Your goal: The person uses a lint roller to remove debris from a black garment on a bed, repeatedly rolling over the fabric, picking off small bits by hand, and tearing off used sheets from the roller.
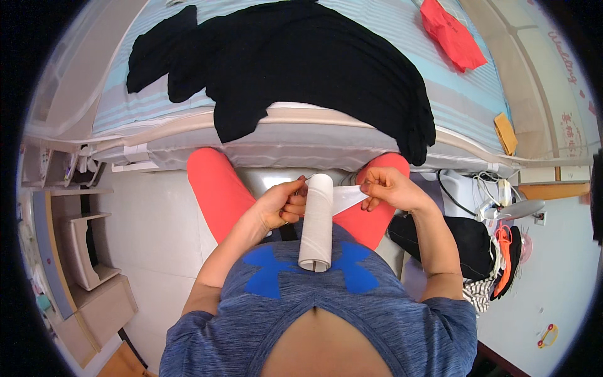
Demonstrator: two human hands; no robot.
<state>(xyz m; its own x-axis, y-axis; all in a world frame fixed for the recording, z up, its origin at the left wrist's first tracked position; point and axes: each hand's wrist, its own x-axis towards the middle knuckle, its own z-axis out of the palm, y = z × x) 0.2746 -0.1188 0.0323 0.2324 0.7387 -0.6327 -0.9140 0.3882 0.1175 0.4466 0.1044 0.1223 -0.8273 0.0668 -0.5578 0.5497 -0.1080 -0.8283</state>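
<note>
A white hollow roll [316, 220], like a lint roller refill, stands lengthwise before my chest. To its right, a thin white sheet [347, 198] stretches toward my right hand [391, 188], which pinches the sheet's edge between thumb and fingers. My left hand [286, 202] is closed at the roll's left side, near its far end. What those fingers grip is partly hidden. Beyond my knees, a black garment [301, 63] is spread over the bed [468, 103] and hangs over its near edge.
A red bag [451, 34] and a yellow packet [505, 134] lie on the bed's right part. At right are a black bag [461, 245], a white fan-like blade [514, 210], cables and piled clothes. Shelves and a cream stool-like piece [88, 251] stand at left.
</note>
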